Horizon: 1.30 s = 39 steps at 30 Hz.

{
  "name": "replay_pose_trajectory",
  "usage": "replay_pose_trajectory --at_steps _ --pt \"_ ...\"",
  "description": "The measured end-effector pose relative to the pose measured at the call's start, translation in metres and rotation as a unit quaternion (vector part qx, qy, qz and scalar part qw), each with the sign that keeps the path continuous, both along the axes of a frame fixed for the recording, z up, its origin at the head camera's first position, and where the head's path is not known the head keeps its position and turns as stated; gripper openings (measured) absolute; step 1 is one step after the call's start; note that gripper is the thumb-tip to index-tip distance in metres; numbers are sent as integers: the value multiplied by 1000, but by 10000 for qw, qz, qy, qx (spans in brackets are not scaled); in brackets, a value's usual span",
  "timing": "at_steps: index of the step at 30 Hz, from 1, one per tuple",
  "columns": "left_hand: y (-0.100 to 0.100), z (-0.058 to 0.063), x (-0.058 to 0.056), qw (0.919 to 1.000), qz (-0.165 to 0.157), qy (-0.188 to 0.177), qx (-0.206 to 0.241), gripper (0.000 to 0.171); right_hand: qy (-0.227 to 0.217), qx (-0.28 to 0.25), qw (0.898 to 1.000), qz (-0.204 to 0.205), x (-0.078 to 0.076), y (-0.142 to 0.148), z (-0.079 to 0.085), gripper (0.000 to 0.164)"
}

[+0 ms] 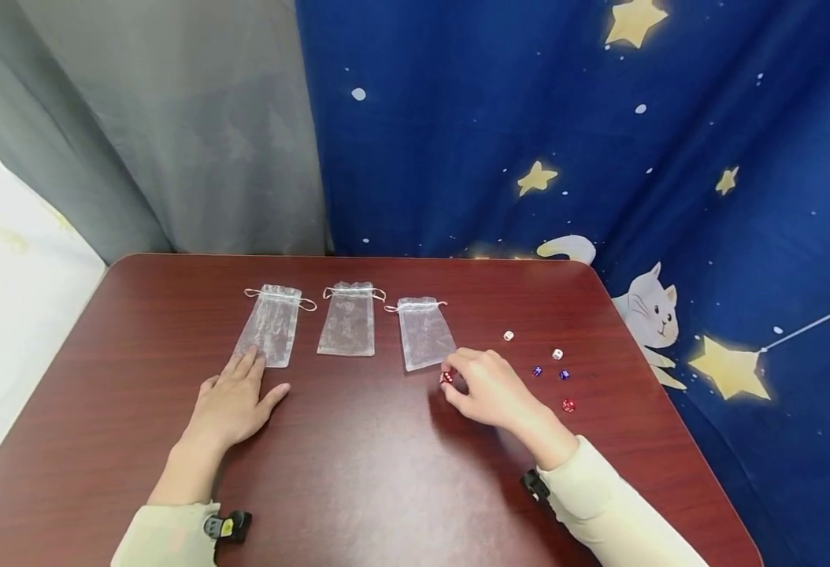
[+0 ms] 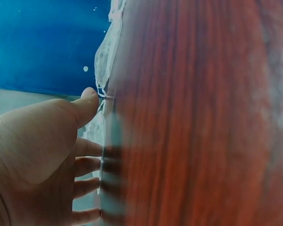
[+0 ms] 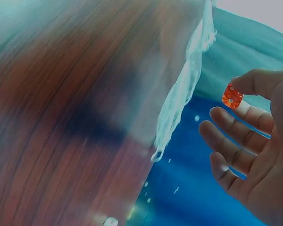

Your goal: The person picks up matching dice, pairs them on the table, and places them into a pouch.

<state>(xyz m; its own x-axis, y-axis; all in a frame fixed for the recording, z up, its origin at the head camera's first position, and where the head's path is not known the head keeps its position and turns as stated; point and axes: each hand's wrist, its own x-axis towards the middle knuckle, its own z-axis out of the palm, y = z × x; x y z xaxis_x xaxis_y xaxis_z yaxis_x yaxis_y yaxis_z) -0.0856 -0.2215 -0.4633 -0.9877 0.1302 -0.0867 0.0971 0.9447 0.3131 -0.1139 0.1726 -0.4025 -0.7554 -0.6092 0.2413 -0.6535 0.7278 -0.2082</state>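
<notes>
Between thumb and index finger, my right hand (image 1: 489, 387) pinches a red die (image 3: 232, 96) with white pips, held above the table near the lower edge of the right mesh bag (image 1: 425, 337). The other fingers of that hand are loosely bent in the right wrist view. My left hand (image 1: 229, 400) lies with fingers extended, its fingertips touching the lower end of the left mesh bag (image 1: 273, 321). A third sheer white drawstring bag (image 1: 347, 323) lies flat between those two.
Right of my right hand lie two white dice (image 1: 509, 335), two blue dice (image 1: 537, 371) and one more red die (image 1: 568, 405). The dark red wooden table (image 1: 358, 472) ends at grey and blue star-patterned curtains (image 1: 443, 142).
</notes>
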Motion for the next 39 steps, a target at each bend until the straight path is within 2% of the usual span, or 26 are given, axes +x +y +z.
replay_pose_trajectory --at_steps 6,12,26,33,39 --pt "1 3 0 10000 23 15 32 80 41 53 9997 217 2 -26 2 8" --pt "1 2 3 10000 50 -6 3 81 -13 203 9989 413 0 -56 -6 8" --pt "5 0 5 9999 98 45 -33 81 -85 1265 9891 747 3 -123 -25 14" --pt "6 1 7 9999 98 48 -10 80 -121 1598 9844 731 1 -136 -40 13" --pt "5 5 7 9999 103 37 -24 79 -21 1664 9839 656 0 -138 -46 13"
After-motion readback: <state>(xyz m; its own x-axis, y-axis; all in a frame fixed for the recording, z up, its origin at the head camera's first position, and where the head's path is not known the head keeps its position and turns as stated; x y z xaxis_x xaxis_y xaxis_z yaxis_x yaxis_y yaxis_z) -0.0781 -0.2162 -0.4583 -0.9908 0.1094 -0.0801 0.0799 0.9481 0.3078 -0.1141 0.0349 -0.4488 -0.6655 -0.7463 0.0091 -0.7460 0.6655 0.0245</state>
